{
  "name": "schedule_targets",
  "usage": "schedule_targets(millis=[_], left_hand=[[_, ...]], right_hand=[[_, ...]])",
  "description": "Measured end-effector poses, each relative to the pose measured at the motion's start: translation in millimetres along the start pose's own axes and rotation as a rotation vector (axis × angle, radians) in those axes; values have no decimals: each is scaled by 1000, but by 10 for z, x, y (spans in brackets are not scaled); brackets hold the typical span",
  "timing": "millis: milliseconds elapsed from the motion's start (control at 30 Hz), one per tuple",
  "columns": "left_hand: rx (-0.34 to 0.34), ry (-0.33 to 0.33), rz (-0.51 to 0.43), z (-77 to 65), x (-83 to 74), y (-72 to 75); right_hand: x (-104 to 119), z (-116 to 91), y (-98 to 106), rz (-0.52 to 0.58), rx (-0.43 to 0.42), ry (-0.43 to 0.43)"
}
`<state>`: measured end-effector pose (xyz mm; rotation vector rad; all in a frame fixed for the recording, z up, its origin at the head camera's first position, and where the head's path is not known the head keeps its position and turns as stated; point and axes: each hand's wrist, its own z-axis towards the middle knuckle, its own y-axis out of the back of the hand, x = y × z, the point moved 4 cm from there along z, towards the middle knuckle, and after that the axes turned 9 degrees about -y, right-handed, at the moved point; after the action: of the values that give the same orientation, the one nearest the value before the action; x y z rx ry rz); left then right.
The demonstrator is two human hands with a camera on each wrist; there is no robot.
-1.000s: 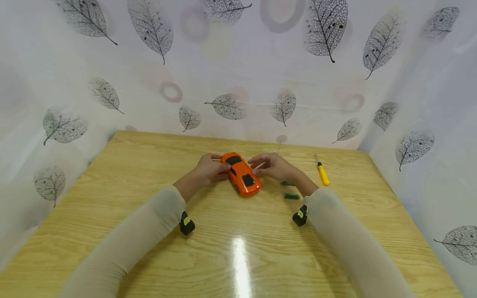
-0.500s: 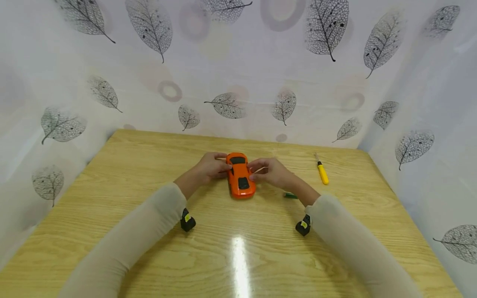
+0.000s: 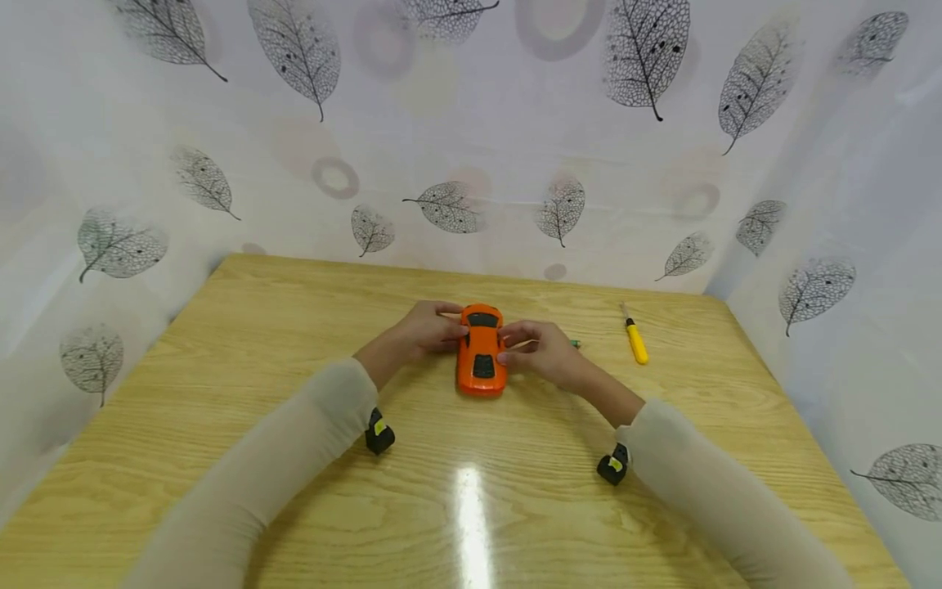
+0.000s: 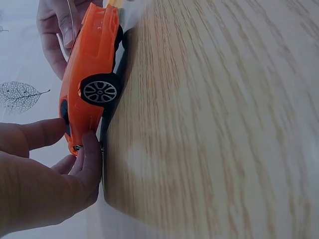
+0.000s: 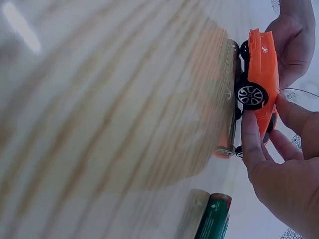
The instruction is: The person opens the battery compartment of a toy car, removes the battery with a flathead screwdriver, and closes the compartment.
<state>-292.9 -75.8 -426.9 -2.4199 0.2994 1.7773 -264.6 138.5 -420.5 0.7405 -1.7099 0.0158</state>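
An orange toy car (image 3: 482,352) stands upright on its wheels around the middle of the table, its length running away from me. My left hand (image 3: 430,327) grips its left side; the thumb and fingers (image 4: 92,159) bend around the body in the left wrist view. On the opposite side my right hand (image 3: 543,352) pinches the car, thumb on the upper body and a finger (image 5: 253,134) low beside a wheel. A thin wire (image 5: 299,90) sticks out from the car. Whether the wheels touch the tabletop, I cannot tell.
Green batteries (image 5: 214,216) lie on the table by my right hand, mostly hidden behind it in the head view. Farther right is a screwdriver (image 3: 636,342) with a yellow handle. A leaf-patterned cloth (image 3: 471,123) hangs at the back and sides of the wooden table (image 3: 294,507).
The toy car has turned from slanting to nearly straight and shifted slightly right. Both hands moved along with it, and the right arm now covers more of the batteries.
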Motion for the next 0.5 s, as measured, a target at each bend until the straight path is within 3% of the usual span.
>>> schedule_targets(millis=[200, 500], left_hand=[[0, 2, 3, -7, -13, -45], [-3, 6, 8, 4, -5, -58]], right_hand=[[15, -41, 26, -32, -4, 6], [20, -49, 45, 5, -7, -22]])
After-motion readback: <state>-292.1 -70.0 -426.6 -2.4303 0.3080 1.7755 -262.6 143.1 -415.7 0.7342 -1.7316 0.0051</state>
